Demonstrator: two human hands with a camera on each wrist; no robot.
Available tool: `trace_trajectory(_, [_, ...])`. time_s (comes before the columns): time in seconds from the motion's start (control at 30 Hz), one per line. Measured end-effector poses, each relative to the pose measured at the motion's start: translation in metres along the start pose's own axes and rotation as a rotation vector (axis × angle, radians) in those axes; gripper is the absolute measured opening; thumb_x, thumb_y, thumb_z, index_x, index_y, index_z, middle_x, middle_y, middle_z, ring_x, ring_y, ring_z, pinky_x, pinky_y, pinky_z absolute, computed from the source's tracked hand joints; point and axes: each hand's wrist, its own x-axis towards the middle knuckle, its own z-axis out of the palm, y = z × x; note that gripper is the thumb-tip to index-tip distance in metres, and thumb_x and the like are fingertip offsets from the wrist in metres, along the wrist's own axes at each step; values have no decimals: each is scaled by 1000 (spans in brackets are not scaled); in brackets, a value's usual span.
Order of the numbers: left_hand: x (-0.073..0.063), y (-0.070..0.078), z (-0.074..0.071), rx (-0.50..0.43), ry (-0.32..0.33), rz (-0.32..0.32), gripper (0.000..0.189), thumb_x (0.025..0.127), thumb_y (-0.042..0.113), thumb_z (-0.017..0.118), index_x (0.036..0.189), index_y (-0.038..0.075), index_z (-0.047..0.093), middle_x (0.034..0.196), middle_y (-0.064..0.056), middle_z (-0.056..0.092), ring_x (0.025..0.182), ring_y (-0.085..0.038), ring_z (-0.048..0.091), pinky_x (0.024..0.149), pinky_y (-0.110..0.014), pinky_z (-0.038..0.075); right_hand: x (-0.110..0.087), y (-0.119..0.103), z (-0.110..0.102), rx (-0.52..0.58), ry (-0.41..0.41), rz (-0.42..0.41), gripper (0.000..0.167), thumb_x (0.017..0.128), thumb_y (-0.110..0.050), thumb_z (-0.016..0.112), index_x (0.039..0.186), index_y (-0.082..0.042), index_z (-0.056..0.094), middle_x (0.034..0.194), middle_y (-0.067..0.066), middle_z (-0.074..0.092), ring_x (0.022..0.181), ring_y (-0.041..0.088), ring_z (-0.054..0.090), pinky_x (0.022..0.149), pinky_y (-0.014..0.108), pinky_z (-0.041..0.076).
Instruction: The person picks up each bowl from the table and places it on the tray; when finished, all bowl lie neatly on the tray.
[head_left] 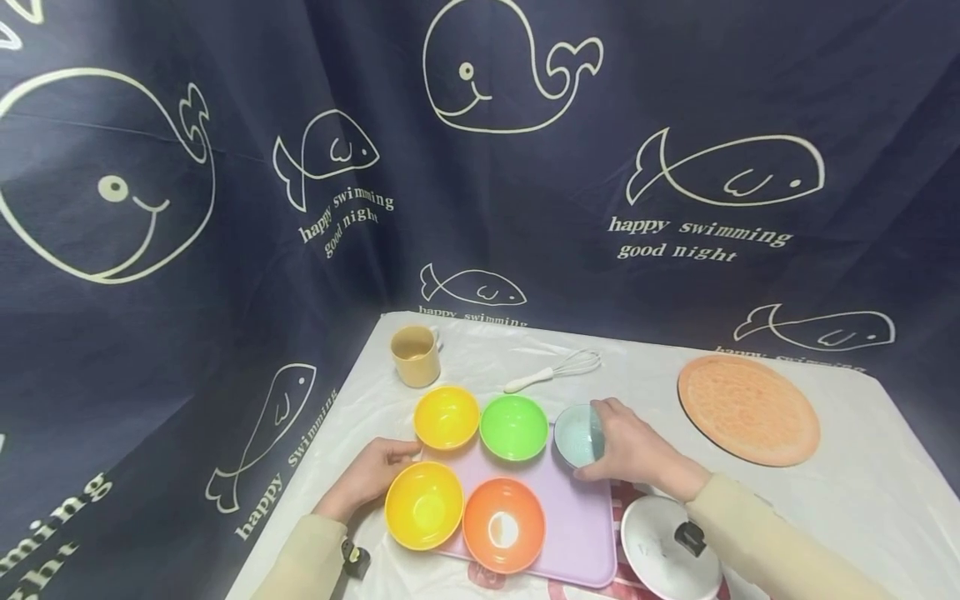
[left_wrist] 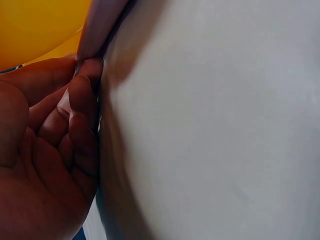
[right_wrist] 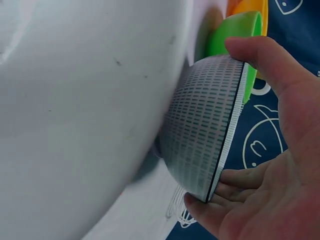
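A lilac tray carries two yellow bowls, a back one and a front one, plus a green bowl and an orange bowl. At the tray's left edge my left hand pinches its rim; the left wrist view shows the thumb above and curled fingers at the edge. My right hand grips a pale patterned bowl by its rim, thumb and fingers on opposite sides. That bowl is at the tray's back right corner, beside the green one.
A tan mug stands at the back left, with a white-handled whisk to its right. An orange pizza-like disc lies at the right. Close under my right forearm sits a white lid with a black knob.
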Motion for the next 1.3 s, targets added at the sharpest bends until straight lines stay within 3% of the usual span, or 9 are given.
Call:
trace_trajectory(0.13, [1,2,2,25,4,9,35,95,10,72,130,7,73,98,-2,76,80,-18,66,86,-40,55,-2,4,2,3,13,-1,116,58,-46,99,138,19,47,127,30,58,108,39,62,92,57,55])
trace_trajectory(0.3, [1,2,5,21,24,-5,35,94,10,73,128,7,74,126,-11,73,107,-23,66,109,-60,42,-5,9,3,26,22,0,116,60,-47,99,141,17,45,132,30,56,113,41,61,95,58,54])
trace_trajectory(0.6, [2,0,9,16,39,-19,34,94,15,75,127,9,75,127,-10,73,128,-38,61,109,-62,41,-14,12,-1,54,16,14,127,64,-56,97,150,17,36,147,35,47,131,51,51,105,64,45])
trace_trajectory(0.83, [2,1,9,19,33,-38,35,93,16,77,127,10,76,123,-9,75,121,-34,66,109,-62,42,-49,13,-22,37,85,38,127,65,-62,93,151,13,37,149,37,45,133,54,48,103,68,43])
trace_trajectory(0.93, [1,2,8,21,29,-37,35,93,17,77,127,11,76,120,-6,75,116,-30,67,108,-62,43,-74,19,-27,33,110,32,126,65,-64,92,151,10,39,146,32,50,122,47,59,95,64,51])
trace_trajectory(1.07, [1,1,5,26,26,-17,34,93,17,76,127,13,76,121,-4,75,118,-31,66,109,-62,42,-108,25,-23,51,118,36,124,62,-67,93,149,6,44,141,25,56,117,40,63,91,64,52])
trace_trajectory(1.17, [0,-1,5,24,29,-20,34,94,16,76,127,13,76,120,-3,76,111,-27,68,108,-60,44,-128,28,-15,64,116,35,126,58,-68,93,148,7,45,143,27,54,128,49,54,98,70,45])
trace_trajectory(1.23, [0,-1,5,15,25,-38,34,94,16,75,128,12,75,117,-2,76,103,-22,67,104,-54,49,-138,29,-8,52,120,43,129,55,-71,93,148,5,46,146,26,53,132,48,52,101,67,44])
trace_trajectory(1.3, [1,-2,6,7,20,-51,36,94,15,75,130,9,74,110,-3,77,92,-19,66,94,-44,54,-147,30,-2,44,132,40,131,52,-71,93,149,4,47,147,23,53,130,43,54,102,53,49])
